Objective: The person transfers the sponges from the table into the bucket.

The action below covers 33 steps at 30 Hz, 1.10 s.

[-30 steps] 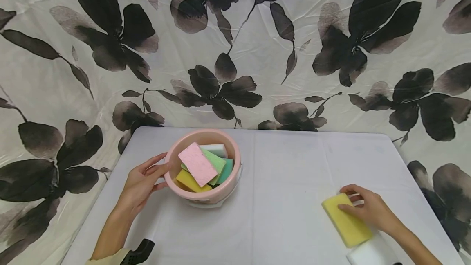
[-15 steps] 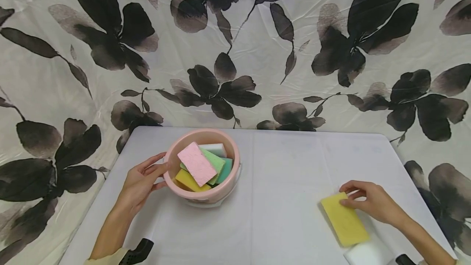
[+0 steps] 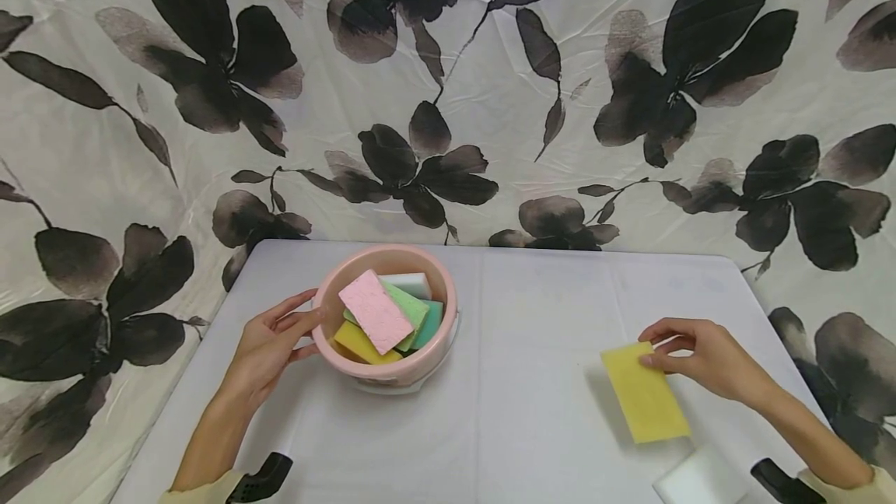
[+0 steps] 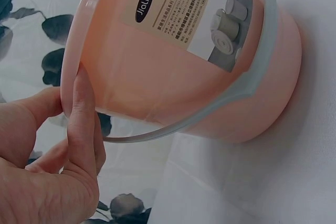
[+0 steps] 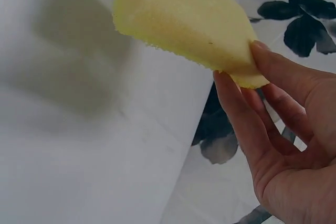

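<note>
A pink bucket (image 3: 448, 348) with a pale handle (image 4: 257, 72) stands at the left of the table, several sponges inside. On top lies a pink sponge (image 3: 376, 312), over green (image 3: 409, 313), teal (image 3: 428, 325), yellow (image 3: 364, 344) and white (image 3: 409, 284) ones. At its left side my left hand (image 3: 269, 352) holds the bucket's rim between thumb and fingers. My right hand (image 3: 707, 356) pinches a yellow sponge (image 3: 644, 393) by its upper right corner, raised over the table with a shadow beneath. Near the front edge a white sponge (image 3: 702, 477) lies partly cut off by the frame.
A white cloth-covered table (image 3: 546, 379) spans the space between the hands. Behind it hangs a white sheet (image 3: 532, 115) with dark flowers. Black devices (image 3: 262, 477) are strapped at both wrists.
My right hand has lifted the yellow sponge off the white one and moved it up and slightly left, tilting it. The left hand and the bucket have stayed in place.
</note>
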{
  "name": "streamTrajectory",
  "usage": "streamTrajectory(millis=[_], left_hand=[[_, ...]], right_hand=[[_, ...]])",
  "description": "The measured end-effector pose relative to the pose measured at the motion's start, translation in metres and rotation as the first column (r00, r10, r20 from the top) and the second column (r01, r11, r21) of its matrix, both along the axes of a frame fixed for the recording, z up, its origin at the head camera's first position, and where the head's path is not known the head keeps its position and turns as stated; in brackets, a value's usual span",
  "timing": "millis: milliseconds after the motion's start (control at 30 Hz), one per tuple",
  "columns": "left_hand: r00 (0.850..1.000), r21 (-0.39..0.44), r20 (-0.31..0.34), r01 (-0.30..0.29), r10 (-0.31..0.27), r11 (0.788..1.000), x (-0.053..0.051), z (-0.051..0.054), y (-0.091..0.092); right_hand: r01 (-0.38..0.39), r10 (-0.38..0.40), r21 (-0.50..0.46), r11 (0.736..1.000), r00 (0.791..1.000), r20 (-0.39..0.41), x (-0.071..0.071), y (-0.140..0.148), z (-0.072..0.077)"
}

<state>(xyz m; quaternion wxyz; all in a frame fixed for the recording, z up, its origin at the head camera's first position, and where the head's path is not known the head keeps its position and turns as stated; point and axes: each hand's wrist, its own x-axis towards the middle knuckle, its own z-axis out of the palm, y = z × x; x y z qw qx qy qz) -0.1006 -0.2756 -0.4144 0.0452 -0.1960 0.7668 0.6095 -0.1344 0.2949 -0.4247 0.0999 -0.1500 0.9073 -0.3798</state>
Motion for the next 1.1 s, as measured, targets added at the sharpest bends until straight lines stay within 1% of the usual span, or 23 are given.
streamTrajectory(millis=[233, 500, 767, 967, 1100], left_hand=[[1.0, 0.003, -0.004, -0.001, 0.001, 1.0, 0.0, -0.001, 0.0], [1.0, -0.005, 0.012, -0.016, 0.016, 1.0, -0.001, -0.002, 0.001], [1.0, 0.003, 0.013, -0.013, 0.013, 1.0, -0.002, -0.002, 0.001], [1.0, 0.001, 0.01, -0.012, 0.012, 1.0, -0.001, -0.001, 0.001], [1.0, -0.001, -0.005, -0.007, 0.007, 1.0, 0.0, 0.0, 0.001]], right_hand=[[-0.013, 0.013, -0.028, 1.0, 1.0, 0.003, -0.009, -0.013, 0.016], [-0.034, 0.039, -0.094, 0.995, 0.998, 0.054, -0.02, -0.029, 0.031], [-0.079, 0.09, -0.159, 0.984, 0.994, 0.067, -0.032, -0.047, 0.047], [-0.093, 0.114, -0.211, 0.973, 0.99, 0.089, -0.04, -0.062, 0.058], [-0.101, 0.123, -0.22, 0.97, 0.988, 0.091, -0.045, -0.073, 0.066]])
